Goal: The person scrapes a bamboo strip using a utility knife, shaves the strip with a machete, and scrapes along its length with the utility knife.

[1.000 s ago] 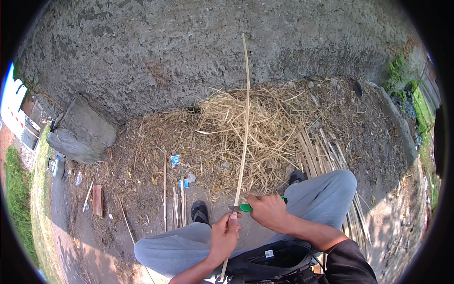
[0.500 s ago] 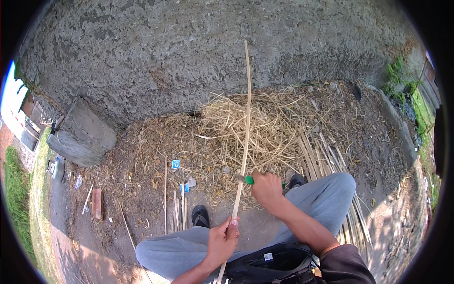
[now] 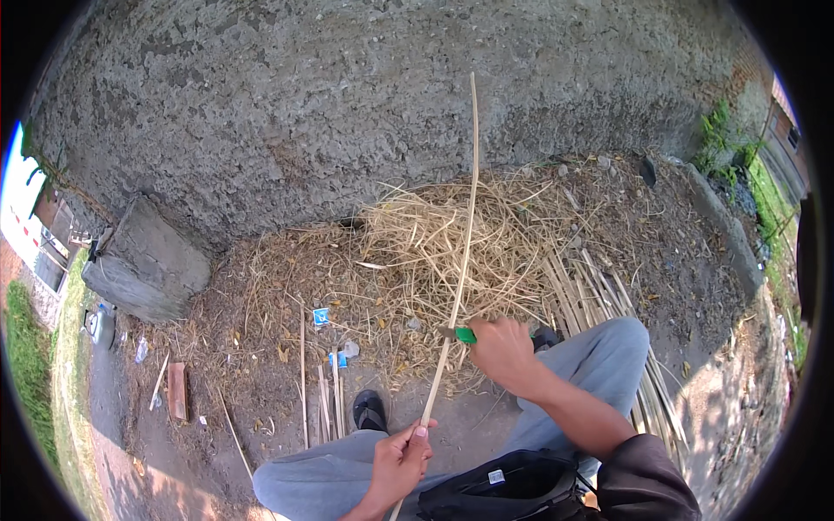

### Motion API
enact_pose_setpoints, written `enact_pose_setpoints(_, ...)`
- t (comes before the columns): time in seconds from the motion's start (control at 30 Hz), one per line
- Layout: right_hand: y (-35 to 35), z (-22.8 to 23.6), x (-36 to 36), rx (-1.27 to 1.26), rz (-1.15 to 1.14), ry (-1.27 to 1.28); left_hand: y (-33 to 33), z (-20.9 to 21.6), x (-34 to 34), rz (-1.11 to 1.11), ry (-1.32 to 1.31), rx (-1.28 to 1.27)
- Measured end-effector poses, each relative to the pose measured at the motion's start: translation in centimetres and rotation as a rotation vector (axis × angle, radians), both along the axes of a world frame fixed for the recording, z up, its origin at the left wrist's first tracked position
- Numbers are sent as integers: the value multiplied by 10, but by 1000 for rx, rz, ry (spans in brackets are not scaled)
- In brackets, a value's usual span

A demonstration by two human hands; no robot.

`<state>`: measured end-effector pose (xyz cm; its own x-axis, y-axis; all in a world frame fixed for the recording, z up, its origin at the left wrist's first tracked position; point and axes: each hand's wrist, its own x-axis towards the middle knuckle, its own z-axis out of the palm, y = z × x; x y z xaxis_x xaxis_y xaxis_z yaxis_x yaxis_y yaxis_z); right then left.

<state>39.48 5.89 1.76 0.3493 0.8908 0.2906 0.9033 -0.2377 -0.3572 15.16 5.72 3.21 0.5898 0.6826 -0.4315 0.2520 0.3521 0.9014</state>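
Note:
A long, thin pale strip, like split bamboo point(image 3: 466, 230), runs from my lap up and away toward the wall, bowing slightly. Near its lower end my left hand point(image 3: 400, 463) is closed around it, thumb on top. My right hand point(image 3: 506, 352) grips a knife by its green handle point(image 3: 466, 335). The short blade point(image 3: 446, 332) lies across the strip, touching it a good way beyond my left hand. My right fingers cover most of the handle.
Behind the strip lies a heap of pale shavings point(image 3: 426, 234) by a rough grey wall point(image 3: 347, 104). More strips point(image 3: 599, 291) lie beside my right leg, with several others point(image 3: 326, 395) near my left foot. A concrete block point(image 3: 148, 260) and a brick point(image 3: 177, 391) are at left.
The strip's far end has swung a little to the right. Both hands have shifted slightly: the left one down and left, the right one a little right. The knife stays on the strip.

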Motion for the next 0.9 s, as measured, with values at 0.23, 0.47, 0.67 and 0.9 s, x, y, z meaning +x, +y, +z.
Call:
enact_pose_setpoints(0.23, -11, -14, -5, 28, 5, -23, -9, -13, -7, -55, 12, 219)
enact_pose_setpoints(0.47, 23, -22, 9, 90, -34, -104, -10, -3, -7, 3, 4, 206)
enact_pose_setpoints(0.67, 50, -11, 32, 134, -168, -177, -18, -9, -17, 19, 13, 364)
enact_pose_setpoints(0.9, 78, -9, 101, 80, -309, -122, -38, 0, -43, -114, 164, 434)
